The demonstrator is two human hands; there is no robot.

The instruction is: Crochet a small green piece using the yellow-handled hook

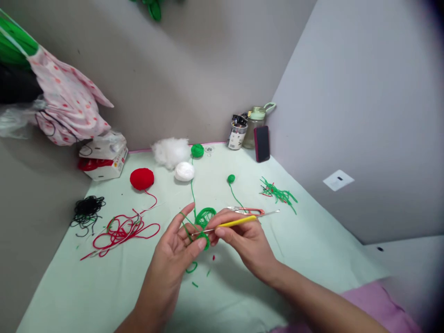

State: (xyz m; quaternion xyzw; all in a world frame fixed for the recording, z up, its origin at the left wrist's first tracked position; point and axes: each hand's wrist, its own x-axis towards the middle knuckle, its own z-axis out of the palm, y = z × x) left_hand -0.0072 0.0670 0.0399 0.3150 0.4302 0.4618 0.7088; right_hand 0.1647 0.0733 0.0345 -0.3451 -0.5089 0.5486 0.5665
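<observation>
- Over the front of the pale green worktop [121,296], a small green piece [205,242] is pinched in the left hand's [178,245] grip, closed between thumb and fingers, probably to stop it twisting.
- That index finger is raised with green yarn strung across it, likely for tension.
- A yellow-handled hook [237,222] is gripped by the right hand [248,240], kinda pen-style, with its metal tip held right at the green piece. Fine control seems to be the point.
- A green ball [197,151] is parked at the back, its strand run toward the hands, presumably so it unwinds freely. Whether that's the finger strand can't be told.
- A loose green coil [206,215] is laid just behind the hands.
- The red ball [142,179] and red tangle [121,233] are set off left, maybe to avoid snags.
- Green scraps [279,193] are heaped on the right, seemingly out of the way.
- White stuffing [170,153] is placed near the back, clear of the handwork.
</observation>
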